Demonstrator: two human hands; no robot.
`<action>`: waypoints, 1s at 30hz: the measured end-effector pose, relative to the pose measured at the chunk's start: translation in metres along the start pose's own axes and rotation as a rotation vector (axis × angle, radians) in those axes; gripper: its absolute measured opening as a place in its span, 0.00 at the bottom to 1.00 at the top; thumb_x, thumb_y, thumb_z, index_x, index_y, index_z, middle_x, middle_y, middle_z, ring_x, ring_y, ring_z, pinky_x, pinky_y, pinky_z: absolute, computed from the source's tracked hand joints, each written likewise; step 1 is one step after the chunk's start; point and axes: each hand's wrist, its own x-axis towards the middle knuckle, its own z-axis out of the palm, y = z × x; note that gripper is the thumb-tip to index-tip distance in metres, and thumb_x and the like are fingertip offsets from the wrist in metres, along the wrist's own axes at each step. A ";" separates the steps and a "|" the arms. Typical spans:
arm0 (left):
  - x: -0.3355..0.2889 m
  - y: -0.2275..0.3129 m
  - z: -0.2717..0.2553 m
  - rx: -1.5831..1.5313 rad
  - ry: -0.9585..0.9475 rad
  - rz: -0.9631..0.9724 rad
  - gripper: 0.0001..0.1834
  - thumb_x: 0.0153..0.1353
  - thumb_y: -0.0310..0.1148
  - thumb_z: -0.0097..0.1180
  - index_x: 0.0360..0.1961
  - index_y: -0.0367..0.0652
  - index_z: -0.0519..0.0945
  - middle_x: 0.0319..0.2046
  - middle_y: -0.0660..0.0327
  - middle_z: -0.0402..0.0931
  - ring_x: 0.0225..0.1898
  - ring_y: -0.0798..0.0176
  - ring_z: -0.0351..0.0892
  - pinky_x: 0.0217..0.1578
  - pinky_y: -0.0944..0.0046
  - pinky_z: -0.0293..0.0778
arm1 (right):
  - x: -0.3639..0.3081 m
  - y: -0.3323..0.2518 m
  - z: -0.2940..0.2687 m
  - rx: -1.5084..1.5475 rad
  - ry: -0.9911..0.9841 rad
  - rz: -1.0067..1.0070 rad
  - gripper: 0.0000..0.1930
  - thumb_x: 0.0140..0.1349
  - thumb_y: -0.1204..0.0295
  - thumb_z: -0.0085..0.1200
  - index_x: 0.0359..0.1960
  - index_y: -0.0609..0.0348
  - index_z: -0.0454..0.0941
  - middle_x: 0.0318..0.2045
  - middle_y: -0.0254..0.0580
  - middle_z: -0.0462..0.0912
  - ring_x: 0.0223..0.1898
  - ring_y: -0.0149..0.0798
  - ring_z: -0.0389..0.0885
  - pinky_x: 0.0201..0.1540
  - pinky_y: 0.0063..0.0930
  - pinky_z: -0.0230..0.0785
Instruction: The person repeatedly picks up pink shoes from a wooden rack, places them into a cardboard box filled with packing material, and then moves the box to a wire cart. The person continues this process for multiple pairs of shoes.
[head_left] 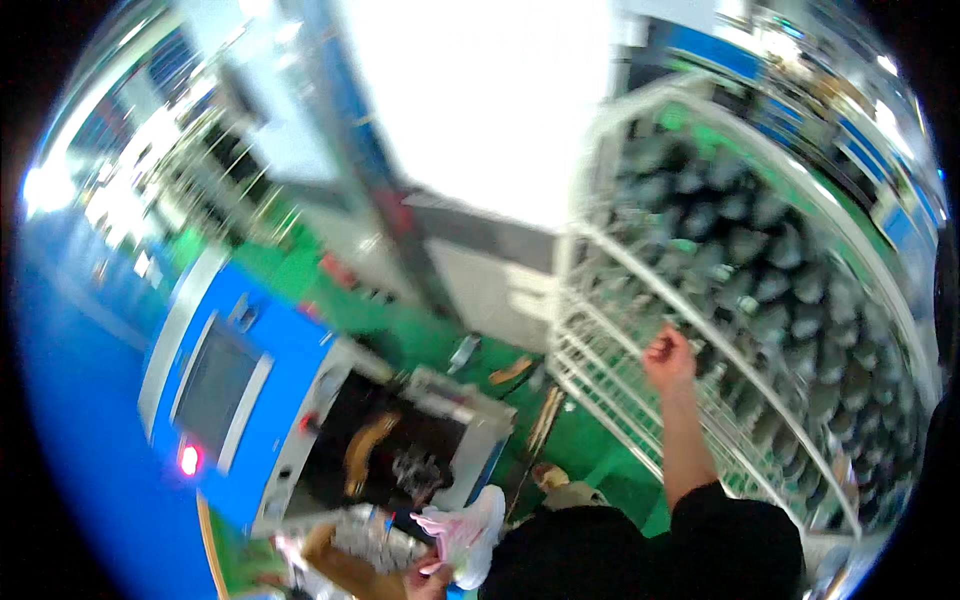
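Observation:
A pink and white sneaker point(478, 538) is held at the lower edge by my left hand point(428, 580), whose fingers are closed on it. My right hand point(668, 356) is raised beside the sloping white rail of a rack point(640, 268). Its fingers are curled in, and nothing shows in them. I cannot tell whether this hand touches the rail. Beyond it, the rack carries many dark, rounded, shoe-shaped pieces point(770, 250) set close together in rows.
On the left stands a blue machine point(285, 350) with a dark screen point(218, 375) and a glowing red light point(190, 460). Its dark work bay point(400, 435) holds a curved tan part point(366, 452). The floor point(635, 505) is green. Much of the background is blurred.

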 end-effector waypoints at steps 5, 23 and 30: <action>-0.088 -0.122 -0.077 -0.909 0.579 0.264 0.17 0.60 0.28 0.60 0.50 0.32 0.77 0.36 0.64 0.78 0.35 0.69 0.78 0.34 0.69 0.75 | -0.023 0.075 -0.029 -0.435 0.036 0.238 0.02 0.63 0.72 0.57 0.36 0.50 0.77 0.24 0.25 0.76 0.24 0.22 0.71 0.24 0.19 0.60; -0.045 -0.276 -0.184 0.556 1.422 -0.126 0.18 0.56 0.29 0.61 0.48 0.36 0.78 0.57 0.41 0.71 0.61 0.38 0.70 0.61 0.46 0.69 | -0.336 0.494 0.215 -1.278 -1.555 -1.474 0.19 0.77 0.70 0.37 0.61 0.70 0.70 0.61 0.53 0.75 0.65 0.54 0.70 0.69 0.50 0.59; 0.053 -0.378 -0.428 0.300 1.024 -0.033 0.34 0.53 0.23 0.60 0.64 0.40 0.68 0.61 0.46 0.71 0.64 0.42 0.70 0.63 0.49 0.69 | -0.304 0.546 0.196 -1.078 -1.342 -1.821 0.26 0.79 0.61 0.24 0.59 0.69 0.70 0.62 0.58 0.74 0.64 0.57 0.70 0.68 0.53 0.56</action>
